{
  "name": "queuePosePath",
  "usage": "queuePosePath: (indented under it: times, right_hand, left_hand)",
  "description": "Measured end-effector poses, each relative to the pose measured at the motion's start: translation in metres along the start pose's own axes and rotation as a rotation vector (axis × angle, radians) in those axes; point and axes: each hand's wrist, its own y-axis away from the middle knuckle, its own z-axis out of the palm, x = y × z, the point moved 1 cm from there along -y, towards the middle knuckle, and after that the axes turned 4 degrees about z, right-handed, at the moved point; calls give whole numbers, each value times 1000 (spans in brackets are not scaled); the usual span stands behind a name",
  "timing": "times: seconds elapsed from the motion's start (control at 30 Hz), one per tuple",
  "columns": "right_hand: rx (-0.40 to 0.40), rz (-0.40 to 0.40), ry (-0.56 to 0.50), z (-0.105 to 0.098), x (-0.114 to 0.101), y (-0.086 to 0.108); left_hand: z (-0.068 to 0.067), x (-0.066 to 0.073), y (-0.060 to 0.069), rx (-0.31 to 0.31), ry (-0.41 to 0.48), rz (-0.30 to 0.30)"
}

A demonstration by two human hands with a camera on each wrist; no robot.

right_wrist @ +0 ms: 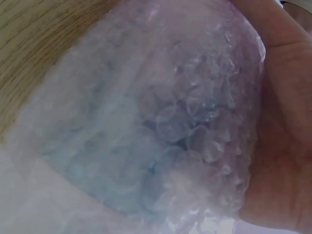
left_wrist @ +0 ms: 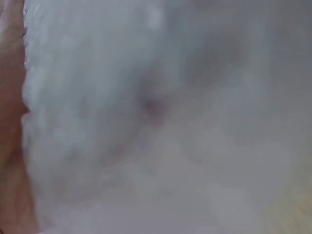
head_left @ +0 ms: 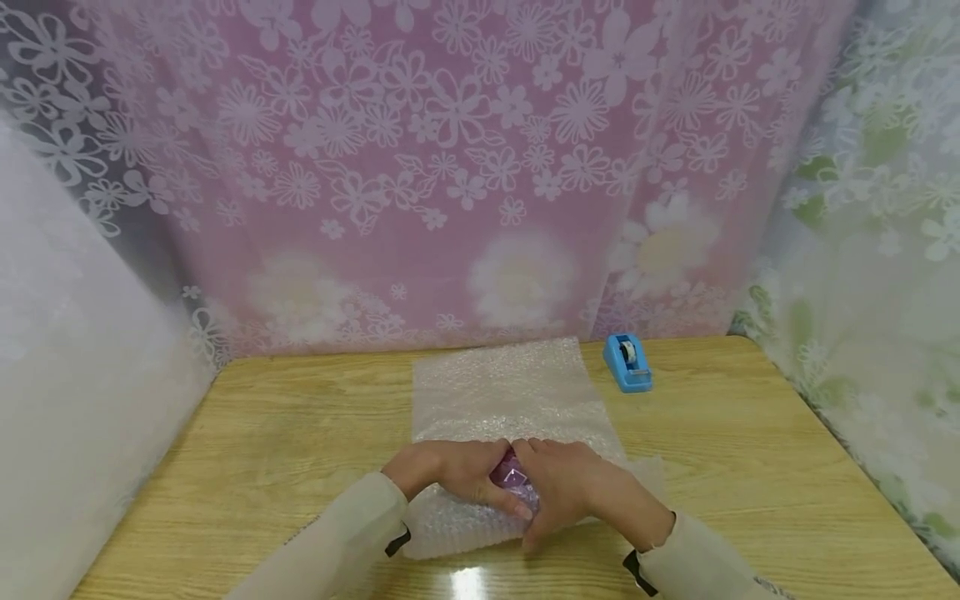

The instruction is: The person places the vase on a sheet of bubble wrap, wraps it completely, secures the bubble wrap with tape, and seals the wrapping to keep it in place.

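A purple, shiny object (head_left: 513,472), its exact kind unclear, is partly wrapped in clear bubble wrap (head_left: 510,387). From the left, my left hand (head_left: 467,468) grips the wrapped object, its thumb across the front. My right hand (head_left: 568,482) holds the opposite side, fingers curved over the plastic. Close up in the right wrist view, bubbled plastic (right_wrist: 195,126) lies against the palm (right_wrist: 287,117), with a purple tint showing through. Blurred wrap (left_wrist: 122,117) fills most of the left wrist view, beside a strip of hand (left_wrist: 12,141).
A blue tape dispenser (head_left: 628,363) stands at the back right of the wooden table (head_left: 315,417). The flat sheet of wrap stretches toward the table's far edge. Floral curtains (head_left: 450,167) hang behind and at both sides.
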Motion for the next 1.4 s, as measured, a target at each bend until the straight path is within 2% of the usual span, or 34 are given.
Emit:
queuePosePath:
  times: [0.17, 0.27, 0.37, 0.6, 0.73, 0.93, 1.2, 1.4]
  right_hand:
    - [22, 28, 22, 3, -1, 4]
    - [66, 31, 53, 4, -4, 7]
    - [141, 20, 133, 3, -9, 10]
    - [380, 49, 299, 15, -26, 26]
    - [436, 68, 364, 27, -31, 30]
    - [445, 43, 372, 42, -26, 27]
    - [574, 7, 364, 52, -15, 18]
    - [628, -49, 363, 51, -7, 12]
  left_hand:
    - [1, -1, -1, -8, -48, -40]
    - [0, 0, -2, -21, -60, -68]
    - [-3, 0, -2, -29, -61, -87]
    - [-7, -3, -5, -59, -4, -51]
    - [-10, -8, -5, -56, -17, -64]
    - [-13, -11, -7, -83, -12, -62]
    - [-16, -12, -9, -105, 27, -75]
    - [-15, -17, -11, -79, 37, -88]
